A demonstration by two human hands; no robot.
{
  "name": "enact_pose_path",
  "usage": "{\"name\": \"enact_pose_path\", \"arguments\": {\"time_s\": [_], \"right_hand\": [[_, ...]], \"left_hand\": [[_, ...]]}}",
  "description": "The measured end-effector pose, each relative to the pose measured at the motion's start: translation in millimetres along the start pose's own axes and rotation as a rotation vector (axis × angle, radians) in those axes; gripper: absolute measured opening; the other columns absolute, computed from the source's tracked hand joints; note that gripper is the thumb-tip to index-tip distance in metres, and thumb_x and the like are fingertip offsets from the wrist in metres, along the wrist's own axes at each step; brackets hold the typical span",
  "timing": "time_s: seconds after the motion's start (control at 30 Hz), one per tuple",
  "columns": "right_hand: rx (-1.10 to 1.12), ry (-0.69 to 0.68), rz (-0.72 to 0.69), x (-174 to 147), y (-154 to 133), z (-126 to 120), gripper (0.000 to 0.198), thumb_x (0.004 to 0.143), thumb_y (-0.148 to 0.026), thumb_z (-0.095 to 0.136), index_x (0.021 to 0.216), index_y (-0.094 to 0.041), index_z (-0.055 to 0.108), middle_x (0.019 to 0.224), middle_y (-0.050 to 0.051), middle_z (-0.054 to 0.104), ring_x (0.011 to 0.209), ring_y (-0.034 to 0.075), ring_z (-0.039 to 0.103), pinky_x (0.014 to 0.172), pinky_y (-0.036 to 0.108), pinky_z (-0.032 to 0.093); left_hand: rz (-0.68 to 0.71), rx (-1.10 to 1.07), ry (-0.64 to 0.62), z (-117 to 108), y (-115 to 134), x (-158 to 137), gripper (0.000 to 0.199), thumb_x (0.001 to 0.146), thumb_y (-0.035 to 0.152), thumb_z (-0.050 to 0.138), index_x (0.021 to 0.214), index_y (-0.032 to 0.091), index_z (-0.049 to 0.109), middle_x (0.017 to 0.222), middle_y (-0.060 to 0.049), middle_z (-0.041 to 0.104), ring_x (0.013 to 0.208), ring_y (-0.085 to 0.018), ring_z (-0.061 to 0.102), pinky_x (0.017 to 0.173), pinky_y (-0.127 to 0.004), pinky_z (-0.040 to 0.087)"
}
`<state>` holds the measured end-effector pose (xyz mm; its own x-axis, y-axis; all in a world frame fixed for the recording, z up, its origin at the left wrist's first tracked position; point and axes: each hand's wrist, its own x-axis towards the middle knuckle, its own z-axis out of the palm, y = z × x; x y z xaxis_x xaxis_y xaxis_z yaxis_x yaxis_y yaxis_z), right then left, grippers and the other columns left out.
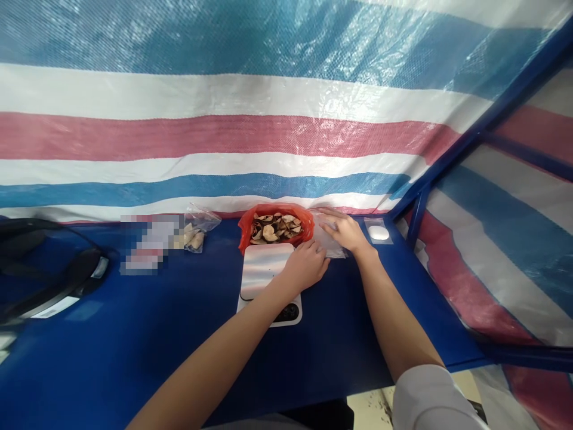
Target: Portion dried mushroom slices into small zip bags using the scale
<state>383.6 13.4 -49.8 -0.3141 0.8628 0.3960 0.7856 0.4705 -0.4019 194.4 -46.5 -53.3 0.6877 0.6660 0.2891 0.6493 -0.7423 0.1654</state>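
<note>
On the right side of a kitchen scale (264,269), a clear plastic bag (329,239) lies flat on the blue table. My left hand (308,263) reaches across the scale, its fingers curled at the bag's near left edge; the fingertips are partly hidden. Over the bag's far right part rests my right hand (344,230), with its fingers stretched out and spread. Behind the scale sits an open red plastic bag (244,230) full of dried, dark-edged slices (271,230), which look like dried mushrooms.
To the left lies a small clear bag of pale pieces (193,239), beside a blurred-out packet (150,245). A white round item in a clear bag (379,233) is at the right. Black straps (85,275) lie at far left. Striped sheeting (224,137) and a blue frame (447,161) bound the table.
</note>
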Motion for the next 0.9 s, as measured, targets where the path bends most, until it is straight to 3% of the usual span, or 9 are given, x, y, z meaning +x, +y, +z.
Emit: {"name": "enact_pose_path", "arguments": {"time_s": [0.2,0.4,0.53,0.7,0.9], "right_hand": [[0.028,0.027,0.070,-29,-35,-14,0.027,0.096,-0.034,0.060,0.117,-0.027,0.076,0.136,0.004,0.069,0.133,0.027,0.060,0.110,0.044,0.052],[-0.074,-0.052,0.048,-65,-72,3,0.029,0.098,-0.033,0.058,0.122,-0.029,0.073,0.137,0.002,0.068,0.136,0.027,0.057,0.112,0.045,0.052],[-0.122,-0.097,0.054,-77,-79,20,0.033,0.098,-0.031,0.057,0.129,-0.029,0.069,0.143,0.003,0.063,0.140,0.028,0.053,0.116,0.049,0.047],[-0.105,-0.127,0.040,-80,-74,33,0.037,0.101,-0.033,0.050,0.134,-0.026,0.066,0.148,0.005,0.058,0.143,0.029,0.049,0.120,0.050,0.042],[-0.096,-0.152,0.002,-83,-68,38,0.046,0.105,-0.035,0.042,0.146,-0.019,0.056,0.155,0.008,0.050,0.148,0.029,0.041,0.124,0.053,0.034]], "left_hand": [[0.013,0.020,0.157,-29,-14,-27,0.028,0.100,0.025,0.046,0.109,0.014,0.070,0.117,-0.016,0.072,0.112,-0.030,0.066,0.099,-0.045,0.051],[-0.180,0.030,0.300,-53,-64,-79,0.034,0.100,0.030,0.045,0.114,0.018,0.073,0.118,-0.013,0.075,0.115,-0.031,0.066,0.102,-0.047,0.049],[-0.359,0.048,0.392,-57,-101,-118,0.039,0.099,0.035,0.043,0.111,0.016,0.074,0.116,-0.014,0.075,0.113,-0.030,0.066,0.105,-0.046,0.048],[-0.438,0.058,0.315,-47,-129,-151,0.048,0.099,0.037,0.038,0.122,0.012,0.072,0.129,-0.016,0.070,0.124,-0.032,0.063,0.111,-0.046,0.045],[-0.474,0.106,0.143,-36,-131,-158,0.051,0.099,0.037,0.039,0.137,0.013,0.064,0.148,-0.017,0.057,0.143,-0.036,0.048,0.120,-0.055,0.032]]}}
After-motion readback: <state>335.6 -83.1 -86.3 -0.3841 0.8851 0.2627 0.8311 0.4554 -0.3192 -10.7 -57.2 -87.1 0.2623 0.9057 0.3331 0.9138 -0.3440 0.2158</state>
